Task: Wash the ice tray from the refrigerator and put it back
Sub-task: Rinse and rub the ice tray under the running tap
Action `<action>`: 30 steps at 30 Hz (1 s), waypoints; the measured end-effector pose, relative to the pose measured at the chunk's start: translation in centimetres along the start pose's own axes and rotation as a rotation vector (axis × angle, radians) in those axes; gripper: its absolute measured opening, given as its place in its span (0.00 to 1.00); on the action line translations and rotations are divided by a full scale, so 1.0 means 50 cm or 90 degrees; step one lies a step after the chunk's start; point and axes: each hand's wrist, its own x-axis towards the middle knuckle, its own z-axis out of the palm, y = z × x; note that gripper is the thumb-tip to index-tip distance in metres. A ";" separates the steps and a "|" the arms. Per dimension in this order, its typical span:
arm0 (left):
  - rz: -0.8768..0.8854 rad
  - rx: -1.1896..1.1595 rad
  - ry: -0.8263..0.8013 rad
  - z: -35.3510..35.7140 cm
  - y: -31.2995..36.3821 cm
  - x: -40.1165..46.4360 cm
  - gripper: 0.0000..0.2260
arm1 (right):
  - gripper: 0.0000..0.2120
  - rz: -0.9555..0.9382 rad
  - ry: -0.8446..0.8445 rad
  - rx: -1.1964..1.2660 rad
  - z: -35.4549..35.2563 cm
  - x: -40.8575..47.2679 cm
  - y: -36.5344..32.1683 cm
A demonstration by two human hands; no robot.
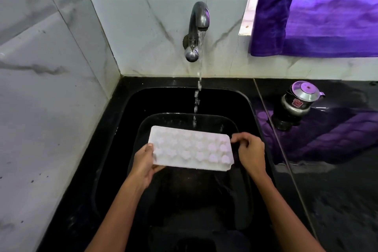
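i see the tray point(190, 148) out of the fridge, held over the sink point(114, 129). left hand point(144, 162) grips its near-left corner, right hand point(248, 152) pinches the right edge. tap point(198, 20) stream falls just beyond the tray. i judge rinsing barely begun; return to fridge still pending.

White ice tray point(190, 147), flower-shaped cells, underside up, roughly level with slight tilt, long axis left-right. Lower centre of frame, just in front of the falling water.

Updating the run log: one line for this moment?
left hand holds ice tray | right hand pinches its end | tap running | over sink
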 end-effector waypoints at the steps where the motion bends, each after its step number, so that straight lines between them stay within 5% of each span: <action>1: 0.011 -0.015 0.009 0.008 0.006 0.000 0.12 | 0.16 -0.005 0.002 -0.009 0.007 0.012 -0.023; 3: 0.023 -0.056 0.024 0.026 0.017 -0.003 0.11 | 0.12 -0.014 -0.046 -0.062 0.031 0.031 -0.063; 10: 0.070 -0.144 0.079 0.053 0.069 0.002 0.09 | 0.38 -0.169 -0.149 -0.430 0.107 0.053 -0.135; 16: 0.103 -0.153 0.123 0.075 0.094 0.022 0.09 | 0.35 -0.312 -0.300 -0.402 0.125 0.016 -0.138; 19: 0.088 -0.163 0.145 0.078 0.098 0.037 0.09 | 0.32 -0.346 -0.273 -0.410 0.109 0.025 -0.116; 26: 0.043 -0.175 0.094 0.119 0.104 0.044 0.10 | 0.38 -0.178 -0.206 -0.453 0.121 0.123 -0.149; 30: 0.059 -0.180 0.117 0.116 0.142 0.063 0.09 | 0.32 -0.320 -0.292 -0.429 0.136 0.127 -0.171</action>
